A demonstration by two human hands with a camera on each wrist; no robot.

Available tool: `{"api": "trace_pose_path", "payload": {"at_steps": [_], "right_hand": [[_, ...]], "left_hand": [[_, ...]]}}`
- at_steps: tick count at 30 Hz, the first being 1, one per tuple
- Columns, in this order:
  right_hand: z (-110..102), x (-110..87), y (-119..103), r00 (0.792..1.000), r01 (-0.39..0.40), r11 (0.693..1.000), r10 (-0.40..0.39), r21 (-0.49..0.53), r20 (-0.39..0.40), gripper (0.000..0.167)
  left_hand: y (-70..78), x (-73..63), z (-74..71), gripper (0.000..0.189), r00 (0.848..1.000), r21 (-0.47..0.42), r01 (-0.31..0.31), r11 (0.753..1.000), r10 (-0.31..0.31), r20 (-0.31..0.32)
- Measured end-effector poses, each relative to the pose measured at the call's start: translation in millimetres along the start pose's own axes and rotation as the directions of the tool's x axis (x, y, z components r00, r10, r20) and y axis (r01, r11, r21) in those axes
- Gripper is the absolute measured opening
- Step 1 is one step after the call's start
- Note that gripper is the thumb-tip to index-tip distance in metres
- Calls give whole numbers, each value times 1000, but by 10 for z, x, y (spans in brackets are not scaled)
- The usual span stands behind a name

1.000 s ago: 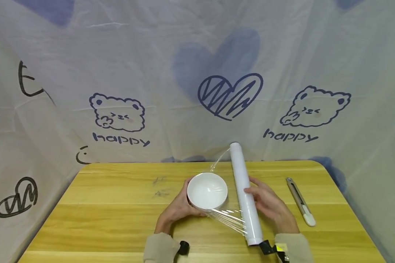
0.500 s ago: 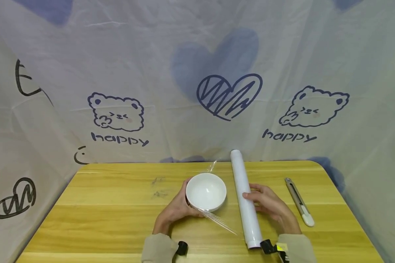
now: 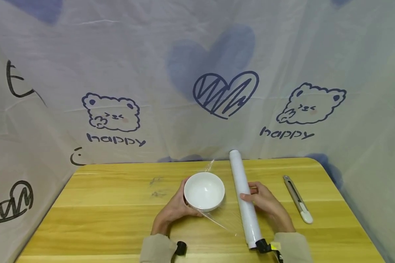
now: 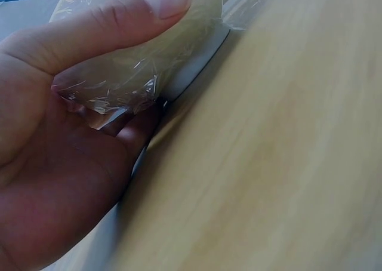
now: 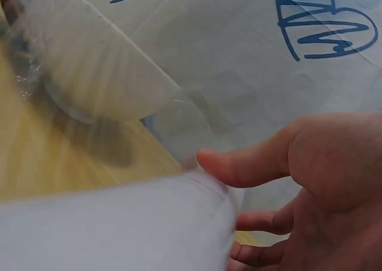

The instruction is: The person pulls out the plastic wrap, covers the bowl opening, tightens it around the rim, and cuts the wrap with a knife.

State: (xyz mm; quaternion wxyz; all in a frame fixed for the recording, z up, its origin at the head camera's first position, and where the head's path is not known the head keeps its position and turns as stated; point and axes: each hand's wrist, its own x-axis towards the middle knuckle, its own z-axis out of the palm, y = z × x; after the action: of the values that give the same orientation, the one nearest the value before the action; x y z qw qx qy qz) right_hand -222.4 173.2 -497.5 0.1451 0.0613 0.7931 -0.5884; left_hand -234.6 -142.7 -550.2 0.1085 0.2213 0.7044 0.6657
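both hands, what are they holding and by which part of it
Left hand: the bowl, by the left side of its outer wall. Right hand: the roll, around its middle.

A glossy white round bowl [image 3: 204, 191] is held upright, mouth upward. Crumpled clear film [image 4: 113, 92] is wrapped against its outer side and spread outward in loose edges. Right of it, apart, a long white roll [image 3: 244, 199] is held aslant over the bench [image 3: 112, 223].
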Motion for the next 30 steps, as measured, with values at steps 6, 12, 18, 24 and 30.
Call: {"api": "trace_pose_path", "payload": {"at_steps": [6,12,18,24,30], "right_hand": [[70,-6,-45,998,14,997,-18,-73,-56,62],[115,-30,-77,995,78,980,-88,-184,-46,77],[89,-52,-52,988,156,952,-156,-262,21,75],[46,-69,-53,976,217,928,-206,-302,66,61],[8,-87,-58,983,180,923,-185,-339,20,52]], "left_hand": [[43,-2,-10,120,1000,-2,0,1000,0,-11],[54,-10,-12,121,1000,-9,11,1000,-11,-15],[35,-9,5,122,1000,-16,9,1000,-10,-10],[26,-5,6,123,1000,-27,19,999,-19,-13],[13,4,10,124,1000,-29,22,999,-22,-13]]}}
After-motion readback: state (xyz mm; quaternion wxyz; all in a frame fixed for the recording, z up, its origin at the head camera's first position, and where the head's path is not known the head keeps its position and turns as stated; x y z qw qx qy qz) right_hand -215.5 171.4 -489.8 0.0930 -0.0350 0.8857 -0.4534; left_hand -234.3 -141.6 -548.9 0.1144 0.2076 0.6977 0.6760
